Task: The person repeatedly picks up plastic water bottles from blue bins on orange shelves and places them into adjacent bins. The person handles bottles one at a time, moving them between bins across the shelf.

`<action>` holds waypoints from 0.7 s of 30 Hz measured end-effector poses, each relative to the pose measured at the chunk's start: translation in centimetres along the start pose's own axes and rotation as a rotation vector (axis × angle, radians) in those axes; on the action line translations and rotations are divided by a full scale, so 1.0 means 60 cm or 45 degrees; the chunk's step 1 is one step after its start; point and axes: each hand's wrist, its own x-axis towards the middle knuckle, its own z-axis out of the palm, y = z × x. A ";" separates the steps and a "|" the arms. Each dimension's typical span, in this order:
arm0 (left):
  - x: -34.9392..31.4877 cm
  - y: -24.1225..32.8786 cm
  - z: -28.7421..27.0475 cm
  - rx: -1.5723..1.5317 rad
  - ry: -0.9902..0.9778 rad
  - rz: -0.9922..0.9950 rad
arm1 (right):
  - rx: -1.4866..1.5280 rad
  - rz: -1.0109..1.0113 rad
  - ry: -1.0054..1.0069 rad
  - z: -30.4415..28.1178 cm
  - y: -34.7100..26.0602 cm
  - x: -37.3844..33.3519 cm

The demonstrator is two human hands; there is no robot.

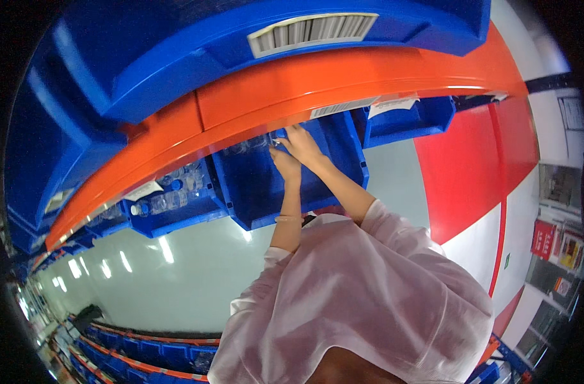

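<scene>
Both arms reach forward into a blue bin (330, 185) on the shelf. My left hand (287, 165) is over the bin with its fingers closed and pointing up at the far side. Close beside it, my right hand (303, 146) has its fingers bent in toward the left one. Something small, clear and shiny shows between the fingertips; its kind is too blurred to make out. Clear plastic bottles (244, 146) lie at the back left of this bin, partly under the orange beam (240, 121).
The orange beam runs across just above my hands, with large blue bins (196, 70) over it. On the left, another blue bin (183, 217) holds clear bottles with blue and white caps (170, 200). A smaller blue bin (407, 125) sits to the right. Grey floor (170, 275) lies below.
</scene>
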 end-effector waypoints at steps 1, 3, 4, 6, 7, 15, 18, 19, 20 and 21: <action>0.005 0.008 -0.004 -0.049 -0.007 -0.103 | -0.002 -0.001 -0.001 0.009 0.003 0.005; 0.020 -0.006 -0.006 -0.029 -0.066 -0.148 | 0.003 0.061 -0.067 0.024 0.004 0.012; 0.031 -0.049 0.003 0.034 -0.105 -0.100 | 0.018 0.096 -0.116 0.029 0.001 0.015; 0.039 -0.051 -0.001 0.233 -0.157 0.153 | -0.037 -0.048 -0.026 0.041 0.007 0.026; 0.043 -0.055 0.002 0.234 -0.140 0.188 | -0.035 -0.076 0.011 0.048 0.014 0.030; 0.062 -0.036 -0.020 0.220 -0.098 0.228 | -0.033 -0.051 0.107 0.074 0.015 0.039; 0.059 -0.020 -0.030 0.202 -0.156 0.177 | -0.017 0.014 0.001 0.055 -0.002 0.038; 0.060 -0.020 -0.033 0.243 -0.191 0.164 | -0.009 0.049 -0.036 0.043 -0.012 0.035; 0.063 -0.023 -0.033 0.285 -0.229 0.156 | 0.001 0.088 -0.067 0.034 -0.017 0.032; 0.064 -0.025 -0.032 0.284 -0.201 0.193 | 0.013 0.126 -0.097 0.026 -0.022 0.028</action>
